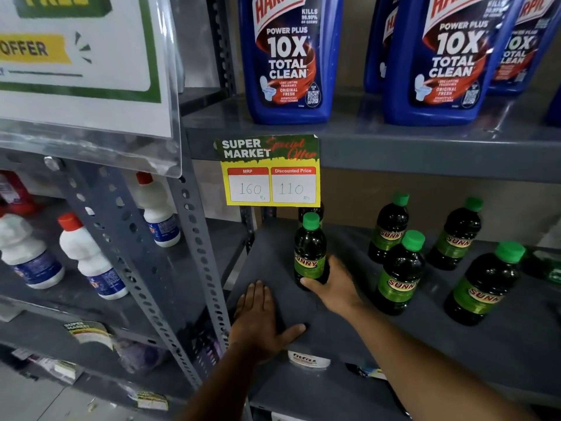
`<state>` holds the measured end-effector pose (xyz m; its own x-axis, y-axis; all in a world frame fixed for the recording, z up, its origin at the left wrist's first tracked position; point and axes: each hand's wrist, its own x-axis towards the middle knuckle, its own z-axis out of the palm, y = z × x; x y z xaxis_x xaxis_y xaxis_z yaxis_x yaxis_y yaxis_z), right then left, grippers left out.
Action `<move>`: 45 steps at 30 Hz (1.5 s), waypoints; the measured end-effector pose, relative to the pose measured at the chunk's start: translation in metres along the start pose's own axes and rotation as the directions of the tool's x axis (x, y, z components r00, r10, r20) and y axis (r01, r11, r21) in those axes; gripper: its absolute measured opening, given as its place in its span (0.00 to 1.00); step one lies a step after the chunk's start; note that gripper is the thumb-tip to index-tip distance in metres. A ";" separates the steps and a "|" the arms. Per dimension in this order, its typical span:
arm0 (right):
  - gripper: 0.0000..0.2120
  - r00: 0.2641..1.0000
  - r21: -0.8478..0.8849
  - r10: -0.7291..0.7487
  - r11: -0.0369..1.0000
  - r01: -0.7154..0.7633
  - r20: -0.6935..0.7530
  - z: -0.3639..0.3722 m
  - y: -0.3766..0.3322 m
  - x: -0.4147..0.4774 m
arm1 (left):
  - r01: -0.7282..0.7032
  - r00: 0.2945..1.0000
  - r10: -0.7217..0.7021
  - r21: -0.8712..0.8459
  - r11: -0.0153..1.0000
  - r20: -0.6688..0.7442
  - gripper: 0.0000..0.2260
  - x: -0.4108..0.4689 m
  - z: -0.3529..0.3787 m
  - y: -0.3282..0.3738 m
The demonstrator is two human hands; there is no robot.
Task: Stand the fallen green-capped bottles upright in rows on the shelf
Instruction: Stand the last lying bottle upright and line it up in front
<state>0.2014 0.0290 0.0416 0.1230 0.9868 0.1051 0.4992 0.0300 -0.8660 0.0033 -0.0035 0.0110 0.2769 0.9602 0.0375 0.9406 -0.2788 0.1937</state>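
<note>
Several dark green-capped "Sunny" bottles stand upright on the grey shelf point(349, 335). My right hand point(332, 285) grips the base of the leftmost front bottle point(309, 249), which stands upright near the shelf's left side. Another bottle point(311, 210) is partly hidden behind it under the price tag. To the right stand a front-middle bottle point(400, 273), a back-middle bottle point(388, 227), a back-right bottle point(455, 233) and a front-right bottle point(484, 284). One bottle point(546, 267) lies on its side at the far right edge. My left hand point(261, 320) rests flat, fingers spread, on the shelf's front left corner.
A yellow price tag point(270, 171) hangs from the shelf above, where blue Harpic bottles point(288, 59) stand. White red-capped bottles point(91, 259) fill the left rack behind a perforated steel upright point(194, 238). A large offer sign point(82, 65) hangs at top left.
</note>
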 end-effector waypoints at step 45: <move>0.29 0.993 -0.195 -0.018 0.980 0.041 0.118 -0.007 0.004 -0.020 | -0.024 1.000 0.024 -0.025 0.999 -0.010 0.45 0.003 0.005 -0.005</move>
<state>0.2067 0.0087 0.0398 0.0121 0.9980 0.0624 0.6611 0.0388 -0.7493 0.0000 0.0008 0.0051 0.2973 0.9534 0.0517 0.9285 -0.3012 0.2173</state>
